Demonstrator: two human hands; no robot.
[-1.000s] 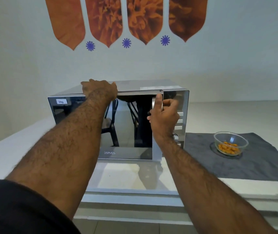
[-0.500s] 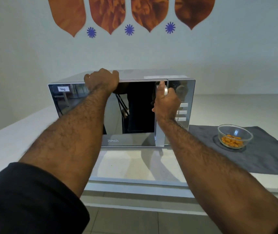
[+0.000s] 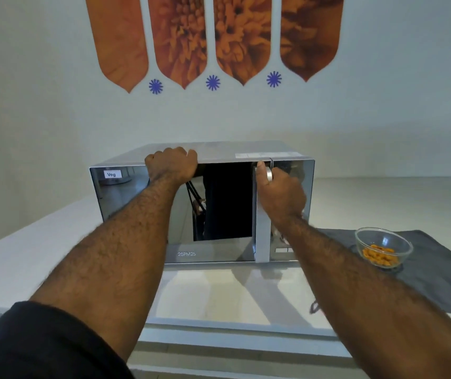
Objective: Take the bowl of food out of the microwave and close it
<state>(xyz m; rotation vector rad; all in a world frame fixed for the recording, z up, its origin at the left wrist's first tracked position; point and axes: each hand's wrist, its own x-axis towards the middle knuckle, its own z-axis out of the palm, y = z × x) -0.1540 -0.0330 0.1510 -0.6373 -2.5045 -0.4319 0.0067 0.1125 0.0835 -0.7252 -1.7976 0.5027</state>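
Observation:
A silver microwave [image 3: 125, 192] with a mirrored door stands on the white counter, and the door lies flush with the front. My left hand [image 3: 172, 165] presses down on the microwave's top front edge, fingers curled over it. My right hand [image 3: 276, 192] grips the vertical silver door handle [image 3: 262, 236], thumb pointing up along it. A clear glass bowl [image 3: 383, 247] holding orange food pieces sits on a dark grey cloth [image 3: 437, 269] to the right of the microwave, apart from both hands.
The white counter [image 3: 218, 296] runs left and right, with its front edge near me. A white wall with orange decals rises behind the microwave. A small "Veg" label is stuck on the door's upper left.
The door, slightly ajar a second ago, has swung flush against the microwave under my right hand. My left hand has stayed on top. The camera view shifted.

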